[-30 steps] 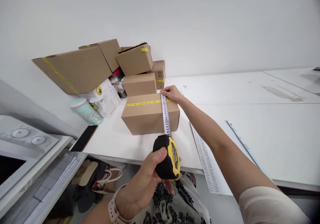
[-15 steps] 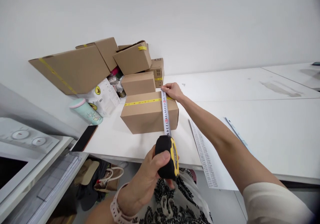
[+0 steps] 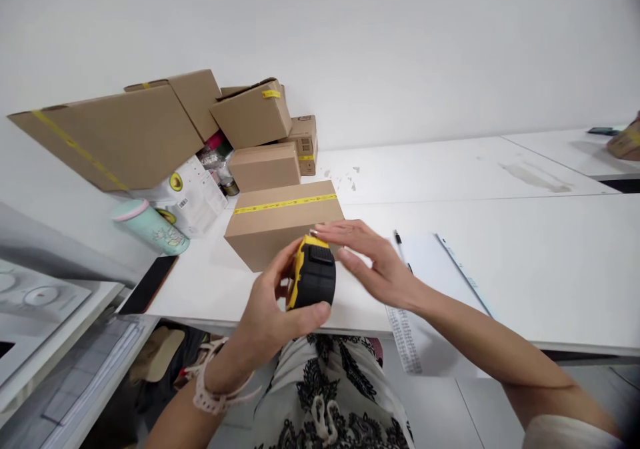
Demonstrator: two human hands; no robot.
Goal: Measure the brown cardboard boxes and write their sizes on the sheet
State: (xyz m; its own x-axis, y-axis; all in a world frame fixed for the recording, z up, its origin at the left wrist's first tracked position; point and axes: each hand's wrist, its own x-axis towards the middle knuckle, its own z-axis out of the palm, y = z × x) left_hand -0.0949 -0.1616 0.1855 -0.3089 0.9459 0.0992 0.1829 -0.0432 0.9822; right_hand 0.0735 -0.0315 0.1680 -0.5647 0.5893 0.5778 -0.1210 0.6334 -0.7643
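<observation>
Sitting inside the left hand (image 3: pixel 265 312), the tape measure (image 3: pixel 314 275) is held above the near edge of the white table (image 3: pixel 540 269), in front of a cardboard box (image 3: pixel 280 225). The left fingers are curled behind its case and the thumb presses low on the near side, so this hand is closed around it. The right hand (image 3: pixel 375 262) shows its back; its fingers are straight and close together, the thumb a little apart. Their tips are at the top of the case, but I cannot tell if they touch its metal end.

The case is rounded, yellow and black, with a ribbed black part. The box is plain brown, with a yellow printed strip (image 3: pixel 285 203) along its top.

The table is smooth. Papers (image 3: pixel 440 269) lie on the right; a mint tumbler (image 3: pixel 147 225) and piled cartons (image 3: pixel 255 119) are on the left, before a white wall (image 3: pixel 400 55).
</observation>
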